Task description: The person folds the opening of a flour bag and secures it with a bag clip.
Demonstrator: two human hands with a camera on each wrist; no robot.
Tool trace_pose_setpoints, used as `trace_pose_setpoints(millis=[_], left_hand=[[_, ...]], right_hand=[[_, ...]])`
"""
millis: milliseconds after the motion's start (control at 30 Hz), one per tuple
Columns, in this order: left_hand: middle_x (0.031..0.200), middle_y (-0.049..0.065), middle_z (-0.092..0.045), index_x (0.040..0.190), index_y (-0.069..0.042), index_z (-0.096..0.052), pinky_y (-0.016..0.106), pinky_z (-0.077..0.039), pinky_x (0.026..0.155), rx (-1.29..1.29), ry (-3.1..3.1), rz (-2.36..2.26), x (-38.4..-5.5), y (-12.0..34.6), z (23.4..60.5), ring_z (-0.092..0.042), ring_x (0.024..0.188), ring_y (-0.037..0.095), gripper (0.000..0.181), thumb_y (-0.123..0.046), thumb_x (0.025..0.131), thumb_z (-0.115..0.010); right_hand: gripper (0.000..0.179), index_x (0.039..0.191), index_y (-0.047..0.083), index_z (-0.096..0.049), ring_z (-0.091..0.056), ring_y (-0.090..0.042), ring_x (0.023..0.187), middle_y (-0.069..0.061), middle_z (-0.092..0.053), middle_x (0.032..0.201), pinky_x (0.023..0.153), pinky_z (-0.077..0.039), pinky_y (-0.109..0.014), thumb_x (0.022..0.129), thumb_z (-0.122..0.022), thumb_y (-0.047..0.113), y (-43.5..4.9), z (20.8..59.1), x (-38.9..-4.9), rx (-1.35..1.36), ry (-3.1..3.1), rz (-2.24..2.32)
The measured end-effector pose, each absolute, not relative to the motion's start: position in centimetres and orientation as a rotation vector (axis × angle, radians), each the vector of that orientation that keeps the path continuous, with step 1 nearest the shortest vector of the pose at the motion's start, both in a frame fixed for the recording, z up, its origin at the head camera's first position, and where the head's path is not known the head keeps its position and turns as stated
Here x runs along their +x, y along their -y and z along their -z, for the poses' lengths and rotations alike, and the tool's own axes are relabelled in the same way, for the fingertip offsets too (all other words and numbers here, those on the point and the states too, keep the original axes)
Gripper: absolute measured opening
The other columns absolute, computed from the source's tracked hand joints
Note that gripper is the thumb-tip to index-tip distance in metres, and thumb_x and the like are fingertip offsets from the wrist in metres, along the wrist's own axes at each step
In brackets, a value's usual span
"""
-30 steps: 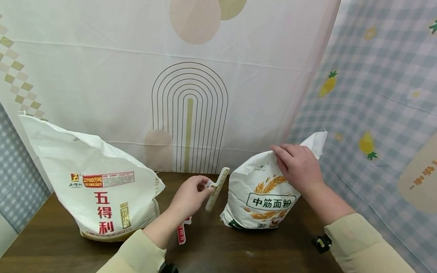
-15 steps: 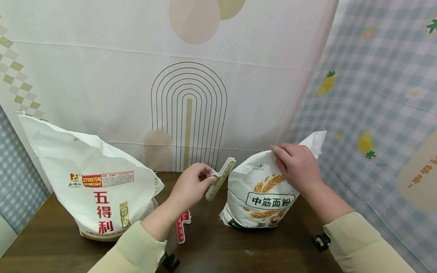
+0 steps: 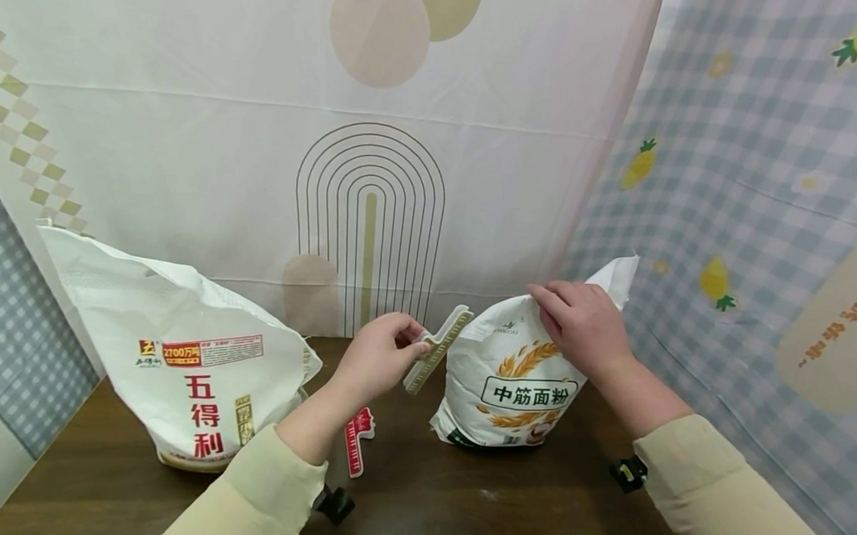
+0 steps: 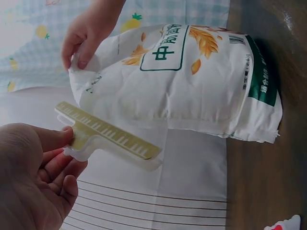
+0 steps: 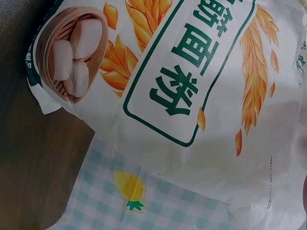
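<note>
Between thumb and fingers, my left hand (image 3: 382,357) pinches an olive-and-white bag clip (image 4: 108,129) by its handle. The clip's long toothed bar slants upward beside the left edge of a white flour bag (image 3: 512,401). In the head view the clip overlaps that edge; whether they touch I cannot tell. My right hand (image 3: 587,324) grips the top of this bag, with the thumb on one face and fingers over the other, as the left wrist view shows. The bag stands upright with its top gathered. The right wrist view is mostly filled by the bag's printed front (image 5: 192,96).
On the left of the wooden table (image 3: 488,513) stands a larger white flour bag (image 3: 170,343) with red lettering. A red-and-white clip (image 3: 356,441) lies between the two bags, near my left forearm. Patterned cloth hangs (image 3: 477,181) behind and on the sides.
My left hand has risen and moved right with the clip, nearer to the smaller flour bag. The clip has tilted further to the right. My right hand keeps its hold.
</note>
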State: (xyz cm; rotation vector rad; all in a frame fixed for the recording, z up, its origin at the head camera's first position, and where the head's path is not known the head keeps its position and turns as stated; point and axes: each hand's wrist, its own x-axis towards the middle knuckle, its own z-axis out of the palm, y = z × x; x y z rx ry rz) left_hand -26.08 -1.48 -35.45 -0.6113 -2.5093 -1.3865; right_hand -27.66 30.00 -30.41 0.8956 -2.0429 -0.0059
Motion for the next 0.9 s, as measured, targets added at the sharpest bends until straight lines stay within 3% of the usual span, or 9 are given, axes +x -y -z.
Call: trace_pose_setpoints(millis=[200, 433, 900], left_hand=[[0.088, -0.009, -0.061, 0.089, -0.021, -0.067, 0.033, -0.050, 0.076, -0.640, 2.573, 1.293, -25.9, 0.8, 34.2, -0.057, 0.083, 0.011, 0.007, -0.022, 0.090, -0.074], [0.084, -0.009, -0.059, 0.089, -0.019, -0.067, 0.030, -0.048, 0.069, -0.697, 2.634, 1.074, -26.0, -0.2, 32.7, -0.056, 0.076, 0.009, 0.009, -0.022, 0.089, -0.075], [0.080, -0.007, -0.054, 0.088, -0.018, -0.065, 0.030, -0.044, 0.063, -0.758, 2.653, 0.828, -25.3, -1.3, 30.9, -0.052, 0.072, 0.012, 0.011, -0.022, 0.089, -0.075]], right_hand=[[0.034, 0.117, 0.009, -0.070, -0.064, -0.034, 0.082, -0.012, -0.067, 0.097, 0.071, -0.050, -0.050, 0.083, -0.072, 0.004, -30.2, 30.3, -27.6, 0.904, 2.045, 0.009], [0.024, 0.117, 0.010, -0.069, -0.064, -0.033, 0.085, -0.010, -0.068, 0.099, 0.073, -0.050, -0.050, 0.098, -0.057, 0.015, -30.3, 30.2, -27.6, 0.913, 2.049, 0.012], [0.036, 0.112, 0.009, -0.070, -0.064, -0.033, 0.083, -0.010, -0.069, 0.098, 0.074, -0.050, -0.049, 0.106, -0.041, 0.028, -30.3, 30.1, -27.7, 0.908, 2.040, 0.022]])
